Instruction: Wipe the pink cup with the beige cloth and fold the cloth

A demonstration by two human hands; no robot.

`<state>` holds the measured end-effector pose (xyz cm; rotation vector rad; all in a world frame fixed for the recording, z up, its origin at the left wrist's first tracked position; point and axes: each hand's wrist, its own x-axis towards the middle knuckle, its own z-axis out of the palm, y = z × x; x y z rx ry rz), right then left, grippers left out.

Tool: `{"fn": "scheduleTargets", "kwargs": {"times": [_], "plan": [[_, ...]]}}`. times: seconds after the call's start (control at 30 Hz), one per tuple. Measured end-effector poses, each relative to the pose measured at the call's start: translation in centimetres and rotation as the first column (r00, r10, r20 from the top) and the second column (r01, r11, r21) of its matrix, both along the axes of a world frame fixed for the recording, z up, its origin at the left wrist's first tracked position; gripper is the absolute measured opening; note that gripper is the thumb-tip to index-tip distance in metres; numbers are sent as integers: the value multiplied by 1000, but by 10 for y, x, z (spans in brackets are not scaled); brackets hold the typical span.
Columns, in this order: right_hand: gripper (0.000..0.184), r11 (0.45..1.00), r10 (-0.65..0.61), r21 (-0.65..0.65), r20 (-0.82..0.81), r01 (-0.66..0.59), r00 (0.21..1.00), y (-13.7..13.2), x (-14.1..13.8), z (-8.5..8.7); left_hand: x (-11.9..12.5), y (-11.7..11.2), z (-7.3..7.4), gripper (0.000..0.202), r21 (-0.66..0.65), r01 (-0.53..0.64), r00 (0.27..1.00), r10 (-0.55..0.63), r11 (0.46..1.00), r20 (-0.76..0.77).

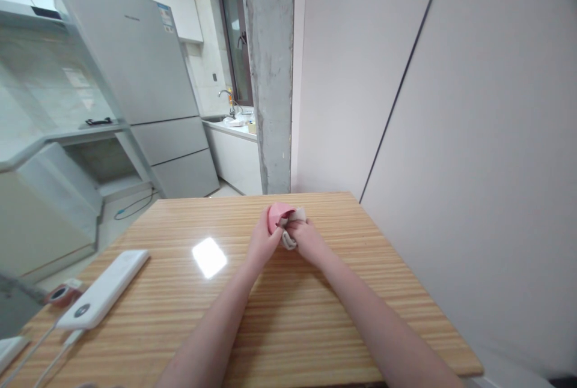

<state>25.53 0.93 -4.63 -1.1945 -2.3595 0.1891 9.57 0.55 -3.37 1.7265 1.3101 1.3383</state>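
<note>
Over the far middle of the wooden table (180, 322), my left hand (262, 242) is closed around the side of a small pink cup (278, 214). The cup is tilted, with its opening turned towards my right hand. In my right hand (310, 242) is a crumpled pale grey cloth (289, 241), gripped at the cup's mouth. Part of the cloth hangs below the fingers, and another fold sticks up beside the rim. My right fingertips are partly hidden by the cloth and cup.
A white power bank (108, 286) with cables lies on the table's left side, near a small reddish-brown object (63, 295). A pale wall (487, 184) runs along the right edge. Beyond the table stand a concrete pillar (271, 75) and a grey fridge (135, 69).
</note>
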Motion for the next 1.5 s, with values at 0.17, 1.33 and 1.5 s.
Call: {"fn": "scheduleTargets", "kwargs": {"times": [0.17,1.33,1.5], "plan": [[23,999,-17,31,-216,24,976,-7,-14,-10,19,-1,-10,61,-122,-83,939,119,989,323],[19,985,-34,171,28,29,999,-1,-11,-11,-9,-1,5,57,-24,-96,987,93,995,-131],[23,984,-32,162,-252,74,967,-5,-15,-13,22,-4,-12,76,-78,20,923,11,997,384]]}}
